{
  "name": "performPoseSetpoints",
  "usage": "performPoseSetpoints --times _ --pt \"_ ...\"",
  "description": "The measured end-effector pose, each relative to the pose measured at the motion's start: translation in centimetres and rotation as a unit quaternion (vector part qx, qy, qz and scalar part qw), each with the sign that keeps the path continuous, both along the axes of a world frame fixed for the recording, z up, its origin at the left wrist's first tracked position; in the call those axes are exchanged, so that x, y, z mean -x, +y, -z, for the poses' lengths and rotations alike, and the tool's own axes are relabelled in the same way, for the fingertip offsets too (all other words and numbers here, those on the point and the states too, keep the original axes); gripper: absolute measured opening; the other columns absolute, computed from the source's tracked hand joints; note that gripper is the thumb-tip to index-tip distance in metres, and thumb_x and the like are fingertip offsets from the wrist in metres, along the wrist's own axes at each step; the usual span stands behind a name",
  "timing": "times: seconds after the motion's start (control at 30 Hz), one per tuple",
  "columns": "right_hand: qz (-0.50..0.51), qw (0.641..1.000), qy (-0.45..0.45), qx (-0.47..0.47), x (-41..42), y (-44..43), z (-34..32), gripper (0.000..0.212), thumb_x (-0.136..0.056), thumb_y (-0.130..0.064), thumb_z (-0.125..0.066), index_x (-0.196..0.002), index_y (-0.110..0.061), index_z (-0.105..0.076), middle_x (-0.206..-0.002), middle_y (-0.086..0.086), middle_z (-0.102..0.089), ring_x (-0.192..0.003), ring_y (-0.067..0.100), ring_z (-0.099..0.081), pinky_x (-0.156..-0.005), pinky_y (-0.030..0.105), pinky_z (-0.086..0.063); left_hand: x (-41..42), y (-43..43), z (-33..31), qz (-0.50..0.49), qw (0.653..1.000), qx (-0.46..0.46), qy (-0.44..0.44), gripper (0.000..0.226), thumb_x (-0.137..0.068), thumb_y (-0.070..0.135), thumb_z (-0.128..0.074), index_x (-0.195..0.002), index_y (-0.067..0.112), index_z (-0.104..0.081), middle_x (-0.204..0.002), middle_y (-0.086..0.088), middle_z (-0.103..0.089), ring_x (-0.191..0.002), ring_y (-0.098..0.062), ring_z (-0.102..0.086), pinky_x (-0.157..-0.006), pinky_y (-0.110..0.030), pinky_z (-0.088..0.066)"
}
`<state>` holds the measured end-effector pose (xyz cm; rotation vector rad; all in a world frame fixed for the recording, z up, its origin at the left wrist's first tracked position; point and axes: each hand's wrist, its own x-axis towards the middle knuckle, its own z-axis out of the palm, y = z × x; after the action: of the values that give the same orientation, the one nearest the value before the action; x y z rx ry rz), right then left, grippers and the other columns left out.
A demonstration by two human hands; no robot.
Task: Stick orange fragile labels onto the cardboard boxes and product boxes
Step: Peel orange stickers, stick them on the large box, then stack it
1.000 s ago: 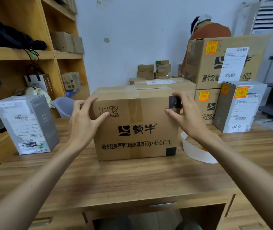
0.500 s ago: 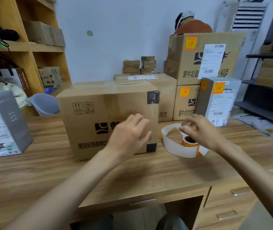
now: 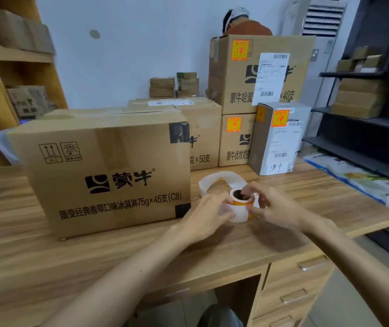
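Note:
A large brown cardboard box (image 3: 108,171) with black print stands on the wooden desk (image 3: 70,256), no orange label on its front. Just right of it sits a roll of orange fragile labels (image 3: 239,205), its white backing strip (image 3: 217,179) curling behind. My left hand (image 3: 208,214) grips the roll's left side and my right hand (image 3: 272,207) holds its right side, fingertips at the core. Behind, two stacked cartons (image 3: 259,74) and a grey-white product box (image 3: 280,138) carry orange labels.
Another carton (image 3: 203,133) stands behind the big box, small boxes (image 3: 174,86) by the wall. Wooden shelves (image 3: 11,57) stand at left, a dark rack (image 3: 365,109) at right. A person (image 3: 243,22) is behind the stacked cartons. Desk drawers (image 3: 295,291) are below right.
Both hands left the sides of the big box and came down to the label roll on its right. The view shifted right and down.

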<state>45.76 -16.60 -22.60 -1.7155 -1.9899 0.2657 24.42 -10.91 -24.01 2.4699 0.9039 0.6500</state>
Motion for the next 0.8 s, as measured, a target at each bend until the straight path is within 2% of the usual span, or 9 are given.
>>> performPoseSetpoints --times 0.1,0.2,0.27,0.5,0.57,0.6,0.7,0.77,0.8 --pt "0.0 1.0 -0.012 0.0 -0.2 0.5 0.4 0.029 -0.088 -0.02 -0.072 -0.107 -0.03 -0.053 -0.101 -0.016 -0.062 -0.064 0.004 -0.048 -0.061 0.016 -0.035 0.5 0.9 0.2 -0.027 1.0 -0.004 -0.009 0.014 -0.099 0.025 -0.063 -0.089 0.015 -0.061 -0.096 0.002 -0.06 -0.09 -0.015 -0.054 -0.074 -0.032 -0.042" --pt "0.027 0.999 -0.039 -0.004 -0.4 0.7 0.1 0.024 -0.088 -0.029 -0.073 -0.104 -0.031 -0.054 -0.094 -0.017 -0.062 -0.069 0.002 -0.052 -0.063 0.02 -0.039 1.2 1.6 0.5 -0.038 0.999 0.007 -0.014 0.017 -0.099 0.027 -0.063 -0.085 0.018 -0.061 -0.092 0.006 -0.058 -0.085 -0.012 -0.054 -0.069 -0.03 -0.044" --pt "0.049 0.996 -0.076 -0.011 -0.3 0.8 -0.2 0.022 -0.089 -0.038 -0.071 -0.102 -0.03 -0.055 -0.087 -0.017 -0.062 -0.076 0.009 -0.056 -0.066 0.03 -0.044 1.5 1.8 0.8 -0.041 0.999 0.012 -0.015 0.019 -0.099 0.028 -0.063 -0.083 0.02 -0.06 -0.09 0.007 -0.057 -0.08 -0.011 -0.055 -0.059 -0.028 -0.044" --pt "0.05 0.991 -0.122 -0.03 0.3 0.7 -0.3 0.023 -0.089 -0.046 -0.067 -0.1 -0.031 -0.054 -0.086 -0.014 -0.051 -0.079 0.017 -0.051 -0.062 0.034 -0.033 2.1 2.0 0.6 -0.061 0.998 0.005 -0.006 0.017 -0.1 0.028 -0.062 -0.086 0.018 -0.061 -0.09 0.006 -0.059 -0.062 -0.001 -0.049 -0.05 -0.023 -0.037" --pt "0.036 0.992 -0.12 -0.033 0.7 0.5 -0.4 0.021 -0.089 -0.043 -0.068 -0.103 -0.033 -0.057 -0.098 -0.011 -0.045 -0.086 0.017 -0.051 -0.068 0.037 -0.041 2.1 1.9 0.4 -0.068 0.998 -0.001 0.006 0.014 -0.1 0.028 -0.061 -0.092 0.018 -0.065 -0.096 0.004 -0.061 -0.075 -0.008 -0.058 -0.059 -0.029 -0.046" --pt "0.026 0.992 -0.118 -0.031 0.9 0.4 -0.4 0.019 -0.09 -0.042 -0.068 -0.104 -0.034 -0.059 -0.103 -0.01 -0.043 -0.089 0.017 -0.053 -0.072 0.04 -0.045 2.0 2.0 0.3 -0.069 0.997 -0.007 0.015 0.012 -0.099 0.028 -0.06 -0.098 0.018 -0.068 -0.103 0.002 -0.064 -0.089 -0.015 -0.063 -0.071 -0.035 -0.051" --pt "0.005 0.994 -0.107 -0.033 1.1 0.4 -0.1 0.008 -0.091 -0.035 -0.067 -0.099 -0.033 -0.066 -0.107 -0.009 -0.041 -0.09 0.018 -0.056 -0.078 0.046 -0.049 1.6 1.9 -0.1 -0.057 0.997 -0.033 0.029 0.026 -0.099 0.025 -0.06 -0.122 0.019 -0.068 -0.127 -0.001 -0.065 -0.119 -0.025 -0.058 -0.1 -0.04 -0.047" --pt "-0.003 0.995 -0.092 -0.034 1.1 0.5 0.0 0.004 -0.092 -0.03 -0.068 -0.095 -0.029 -0.069 -0.106 -0.009 -0.042 -0.087 0.016 -0.056 -0.079 0.046 -0.049 1.2 1.6 -0.5 -0.04 0.998 -0.034 0.016 0.032 -0.099 0.022 -0.06 -0.131 0.02 -0.064 -0.134 0.001 -0.062 -0.119 -0.023 -0.059 -0.1 -0.033 -0.045" --pt "-0.008 0.996 -0.085 -0.034 1.2 0.6 0.0 0.004 -0.092 -0.028 -0.068 -0.094 -0.028 -0.07 -0.106 -0.01 -0.042 -0.086 0.015 -0.055 -0.078 0.045 -0.049 0.9 1.5 -0.6 -0.031 0.999 -0.029 0.007 0.033 -0.1 0.02 -0.059 -0.133 0.02 -0.063 -0.135 0.002 -0.061 -0.11 -0.021 -0.062 -0.092 -0.027 -0.048"
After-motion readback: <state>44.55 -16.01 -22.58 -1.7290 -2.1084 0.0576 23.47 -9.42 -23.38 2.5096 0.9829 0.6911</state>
